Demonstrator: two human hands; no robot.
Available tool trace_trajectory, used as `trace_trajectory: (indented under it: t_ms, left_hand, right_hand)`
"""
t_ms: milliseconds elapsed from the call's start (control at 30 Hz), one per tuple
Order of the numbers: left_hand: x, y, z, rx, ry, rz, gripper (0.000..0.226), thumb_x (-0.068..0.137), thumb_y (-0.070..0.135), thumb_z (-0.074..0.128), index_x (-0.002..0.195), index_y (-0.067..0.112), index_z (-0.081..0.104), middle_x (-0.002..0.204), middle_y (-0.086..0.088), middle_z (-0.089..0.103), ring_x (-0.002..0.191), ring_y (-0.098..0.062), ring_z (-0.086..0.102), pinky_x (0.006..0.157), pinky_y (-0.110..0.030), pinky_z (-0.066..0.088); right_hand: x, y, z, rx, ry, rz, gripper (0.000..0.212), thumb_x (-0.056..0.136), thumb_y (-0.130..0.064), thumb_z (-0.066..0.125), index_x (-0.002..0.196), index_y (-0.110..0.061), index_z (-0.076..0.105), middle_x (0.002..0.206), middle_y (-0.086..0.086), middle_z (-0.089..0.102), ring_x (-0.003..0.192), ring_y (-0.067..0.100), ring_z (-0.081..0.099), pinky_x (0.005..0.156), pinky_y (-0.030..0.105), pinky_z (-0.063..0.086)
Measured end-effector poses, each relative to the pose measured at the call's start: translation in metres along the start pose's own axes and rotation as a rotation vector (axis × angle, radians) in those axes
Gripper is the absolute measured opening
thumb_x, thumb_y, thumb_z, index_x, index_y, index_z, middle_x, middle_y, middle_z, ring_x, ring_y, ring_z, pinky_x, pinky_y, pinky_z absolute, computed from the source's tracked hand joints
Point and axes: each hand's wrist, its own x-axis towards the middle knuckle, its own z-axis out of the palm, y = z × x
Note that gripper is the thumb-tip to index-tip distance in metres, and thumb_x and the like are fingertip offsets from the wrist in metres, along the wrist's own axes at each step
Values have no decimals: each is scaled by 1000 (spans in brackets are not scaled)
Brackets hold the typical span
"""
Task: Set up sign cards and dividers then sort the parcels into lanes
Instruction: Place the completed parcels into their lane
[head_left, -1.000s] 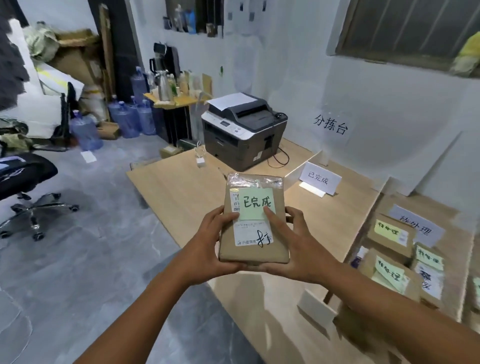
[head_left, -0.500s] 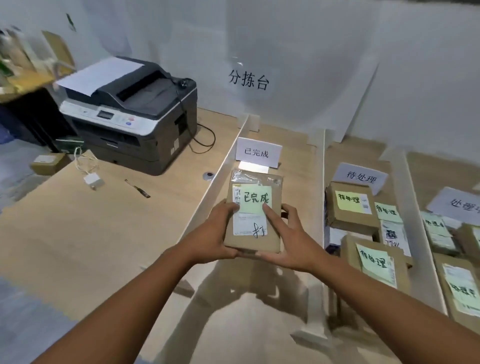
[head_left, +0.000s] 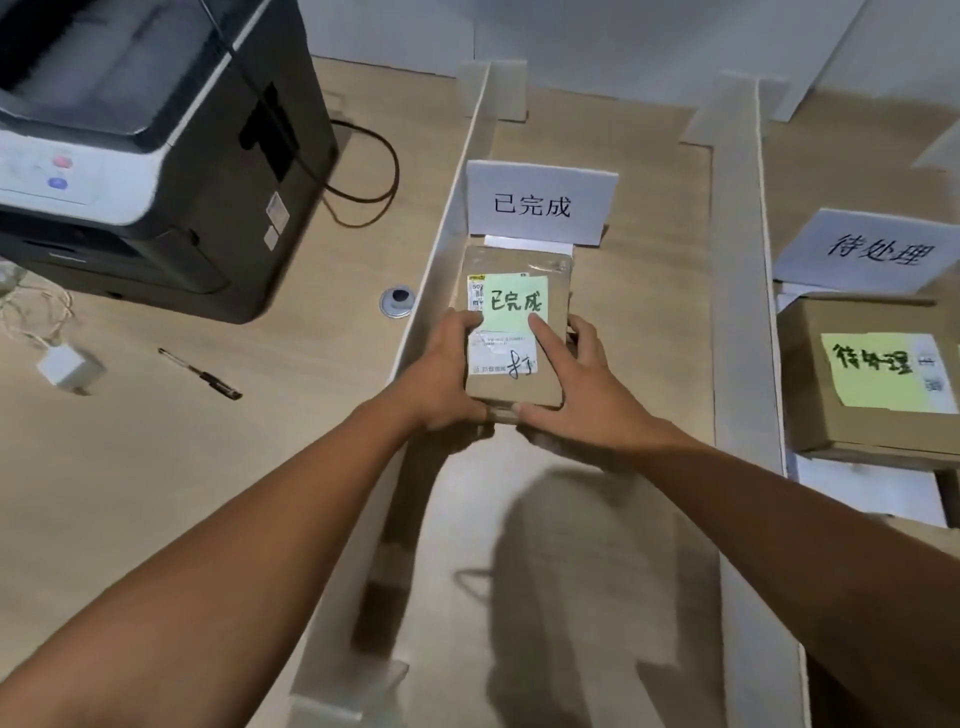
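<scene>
The left hand (head_left: 447, 374) and right hand (head_left: 576, 384) clasp 1 parcel (head_left: 519, 391) by its side edges, fingers curled round it, the right thumb on its green note (head_left: 511, 304). The parcel is between 2 dividers, 1 left (head_left: 441, 249) and 1 right (head_left: 737, 291) of the grip, just short of the sign card (head_left: 537, 202) beyond. Whether it touches the table is unclear. Far right lies a box (head_left: 867, 415); left, a pen (head_left: 200, 374) and a printer (head_left: 145, 145).

Two each — parcels (head_left: 514, 332), signs (head_left: 535, 202), dividers (head_left: 737, 260)
</scene>
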Motion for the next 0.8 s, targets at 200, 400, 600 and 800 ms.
trace_trajectory:
  t_ms: [200,400,600,800]
  left_hand:
    - [-20,21,3,122,112,-2,126,65,29,96,158,32,11,166,7,-3,154,-25,10,122,-37,21]
    - [-86,84,-31,230,86,211,120,67,51,91,160,35,16,171,7,2,157,-21,8,124,-47,21]
    - [-136,193,-54,390,-33,543,133,51,84,79,159,27,27,169,-8,16,155,-28,13,125,-53,18]
    - [-206,314,41,377,-69,933,126,54,102,53,159,40,19,169,-1,14,156,-28,12,123,-62,14]
  right_hand:
    - [-9,-9,-13,-15,-60,54,118,61,-90,60,146,-66,-19,166,-12,-19,157,31,0,119,56,23]
    - [-100,-56,-85,-134,86,4,102,79,-76,61,154,-59,-6,166,-15,-1,154,23,12,115,50,35]
    - [-277,-93,-167,-360,346,156,92,85,-74,60,159,-45,13,165,-5,16,151,20,22,115,47,38]
    - [-475,-113,-191,-534,572,359,89,85,-74,57,159,-38,24,165,4,20,151,25,22,117,48,35]
